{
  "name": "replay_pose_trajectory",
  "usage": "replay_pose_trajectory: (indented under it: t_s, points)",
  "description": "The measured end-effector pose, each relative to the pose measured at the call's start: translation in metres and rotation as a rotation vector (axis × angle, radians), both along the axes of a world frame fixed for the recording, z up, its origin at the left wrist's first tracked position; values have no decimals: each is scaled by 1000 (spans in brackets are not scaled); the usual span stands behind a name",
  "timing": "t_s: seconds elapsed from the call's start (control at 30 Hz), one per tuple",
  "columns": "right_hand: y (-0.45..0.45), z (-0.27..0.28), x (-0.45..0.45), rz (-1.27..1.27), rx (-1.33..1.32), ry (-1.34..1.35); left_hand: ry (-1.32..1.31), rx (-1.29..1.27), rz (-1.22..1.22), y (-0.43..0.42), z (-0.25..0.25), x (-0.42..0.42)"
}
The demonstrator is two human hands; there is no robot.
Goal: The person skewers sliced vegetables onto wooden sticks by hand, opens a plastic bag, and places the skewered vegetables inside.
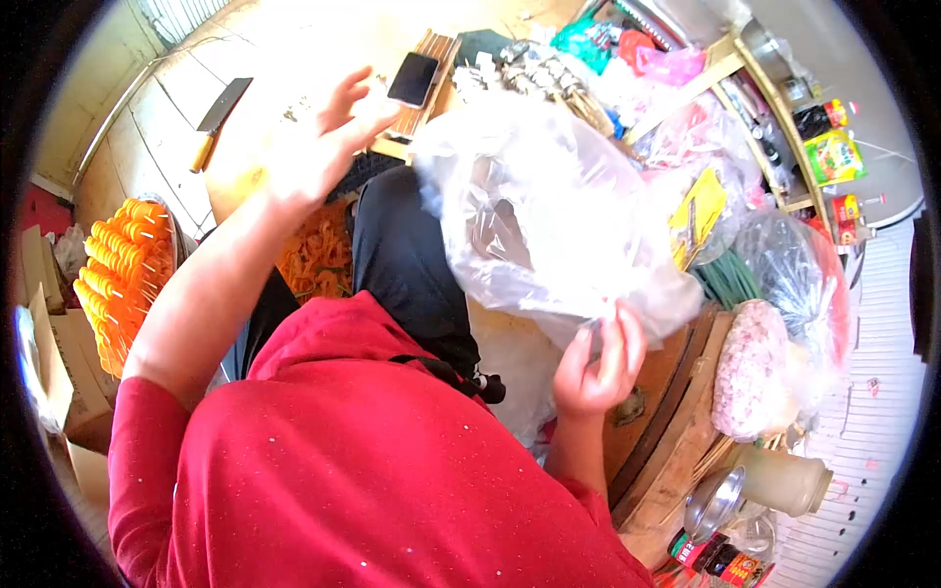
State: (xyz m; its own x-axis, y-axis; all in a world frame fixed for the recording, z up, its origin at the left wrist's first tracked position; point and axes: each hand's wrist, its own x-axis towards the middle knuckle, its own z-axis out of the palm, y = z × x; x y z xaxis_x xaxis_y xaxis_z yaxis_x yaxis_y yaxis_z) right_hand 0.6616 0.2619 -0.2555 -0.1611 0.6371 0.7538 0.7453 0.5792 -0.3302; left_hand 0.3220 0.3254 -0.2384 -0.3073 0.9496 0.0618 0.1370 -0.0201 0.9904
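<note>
A large clear plastic bag (573, 211) spreads above my right knee and the wooden surface beside it. My right hand (600, 361) pinches the bag's near edge between thumb and fingers. Raised to the left of the bag, my left hand (328, 142) has its fingers apart and holds nothing. Just beyond that hand, a black phone (413, 79) lies on a small slatted wooden stool (437, 49). Orange peelings (319, 257) lie below my left forearm, next to my leg.
At the left stands a pile of skewered orange spiral-cut pieces (123, 269), with a cleaver (223, 118) on the floor beyond. To the right are a bag of pinkish-white bits (753, 367), green stalks (727, 279), a jar (784, 478) and a dark sauce bottle (720, 561).
</note>
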Motion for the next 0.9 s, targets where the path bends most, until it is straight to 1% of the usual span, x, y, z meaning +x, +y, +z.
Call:
replay_pose_trajectory:
  t_s: [0.07,0.13,0.17,0.2,0.23,0.27,0.3,0.33,0.37,0.4,0.43,0.47,0.5,0.53,0.57,0.6,0.63,0.7,0.77,0.8,0.83,0.87,0.9]
  points:
    - [-20,10,-7,87,31,7,-597,-213,-63,24,8,20]
    - [-24,6,-6,229,-1,-43,-1000,-423,-425,24,33,34]
    - [-23,4,-9,299,-80,-49,-762,-431,-339,15,42,41]
    - [-22,4,-11,364,-165,-55,-405,-320,-434,27,13,31]
    - [-20,0,-7,360,-155,-54,-292,-301,-506,20,14,28]
    - [-18,-8,-2,446,-431,-206,-176,-282,-577,10,12,29]
    - [-18,-12,2,530,-713,-356,-94,-261,-570,-1,13,27]
    - [-18,-2,3,531,-705,-350,-12,-239,-557,-13,18,23]
    - [-17,16,5,615,-816,-214,-14,-175,-577,-28,26,19]
    - [-16,35,7,701,-929,-76,53,-73,-614,-38,22,11]
    - [-11,51,11,731,-781,79,100,47,-611,-50,24,7]
    - [-10,60,16,680,-679,289,149,166,-610,-63,29,6]
    - [-6,65,19,623,-602,497,307,229,-571,-74,33,5]
    - [5,64,14,532,-466,577,382,320,-584,-82,36,3]
    - [20,62,10,327,-326,439,420,367,-584,-91,38,2]
    - [35,60,-2,337,-321,439,457,414,-585,-99,39,0]
    - [50,58,-16,257,-213,336,472,464,-581,-104,37,-1]
    - [68,45,-30,190,-101,231,525,511,-585,-111,37,-4]
    - [82,26,-30,556,-643,383,540,530,-586,-115,37,-4]
    - [84,27,-27,564,-641,377,519,575,-452,-114,35,-3]
    - [88,31,-21,451,-724,406,498,621,-316,-115,35,-4]
    - [91,36,-13,334,-805,433,530,590,-128,-120,38,-6]
    - [90,46,-3,463,-713,672,429,681,-20,-118,37,-11]
